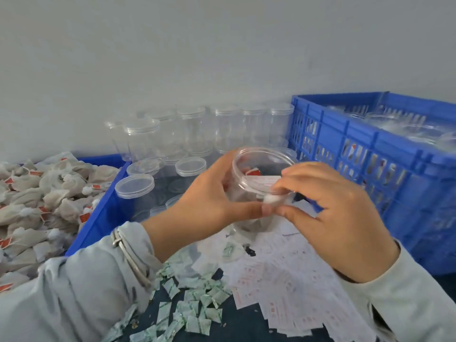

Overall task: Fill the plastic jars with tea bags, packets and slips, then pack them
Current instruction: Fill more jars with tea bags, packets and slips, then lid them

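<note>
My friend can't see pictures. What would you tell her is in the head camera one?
Two hands hold an open clear plastic jar of tea bags: the left hand grips its side, the right hand pinches something small and white at its rim. A blue bin of tea bags sits left, empty lidded jars behind, a blue crate right, green packets and paper slips below.

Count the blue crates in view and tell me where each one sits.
2. One blue crate stands at the right, holding clear plastic containers. The other blue crate is at the left, heaped with tea bags. More could lie outside the picture.
</note>
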